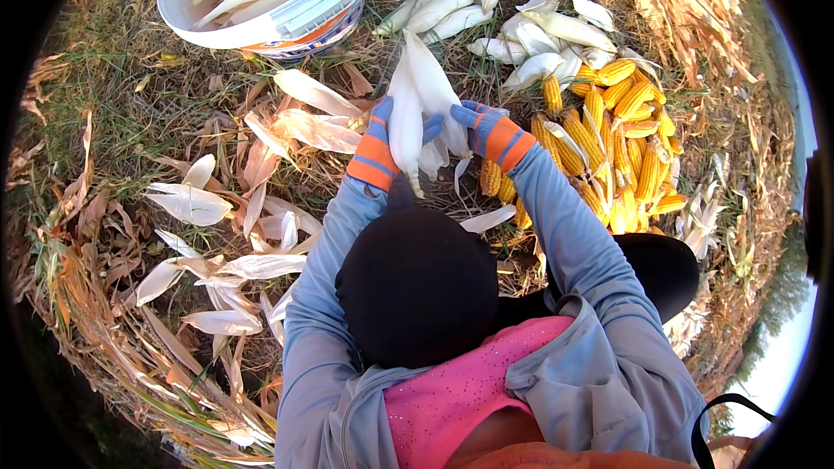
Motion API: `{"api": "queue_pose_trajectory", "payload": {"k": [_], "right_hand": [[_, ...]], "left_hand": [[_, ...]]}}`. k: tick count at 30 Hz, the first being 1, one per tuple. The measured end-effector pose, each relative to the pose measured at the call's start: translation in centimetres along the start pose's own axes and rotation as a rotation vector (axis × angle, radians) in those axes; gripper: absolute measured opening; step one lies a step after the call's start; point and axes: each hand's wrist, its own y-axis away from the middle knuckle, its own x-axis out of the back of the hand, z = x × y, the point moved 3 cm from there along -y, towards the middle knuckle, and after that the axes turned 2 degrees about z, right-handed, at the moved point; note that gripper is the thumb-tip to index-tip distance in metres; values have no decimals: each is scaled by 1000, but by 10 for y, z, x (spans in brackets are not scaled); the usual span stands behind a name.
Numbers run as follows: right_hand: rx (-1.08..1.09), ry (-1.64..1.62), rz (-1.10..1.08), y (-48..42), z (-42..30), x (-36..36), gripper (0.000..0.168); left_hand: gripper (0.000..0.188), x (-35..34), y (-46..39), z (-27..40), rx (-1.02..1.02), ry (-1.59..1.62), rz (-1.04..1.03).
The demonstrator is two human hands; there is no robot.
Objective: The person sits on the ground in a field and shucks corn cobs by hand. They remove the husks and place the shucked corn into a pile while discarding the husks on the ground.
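Pale corn husks (408, 114) are held upright between my two hands, their pointed tips away from me. My left hand (379, 146), in a blue and orange knit glove, grips their left side, with a blue fingertip showing between the leaves. From the right, my right hand (490, 132), gloved alike, pinches the lower edge of the right-hand husk. Whether a cob is inside cannot be seen. Close by my right wrist lies a heap of bare yellow corn cobs (603, 137).
A white plastic bucket (296, 16) with husks inside stands at the far left. Pale husks (449, 13) lie beyond my hands, and more loose husks (225, 267) are scattered left. Dry corn stalks (684, 0) are piled far right. My black-clad knee (417, 286) rises between my arms.
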Motion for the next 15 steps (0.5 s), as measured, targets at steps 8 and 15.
{"api": "queue_pose_trajectory", "payload": {"k": [8, 15], "right_hand": [[75, 94, 201, -6, -2, 19, 24], [612, 901, 416, -6, -3, 6, 36]], "left_hand": [[54, 14, -6, -1, -22, 29, 4], [52, 20, -16, 3, -98, 104, 48]]}}
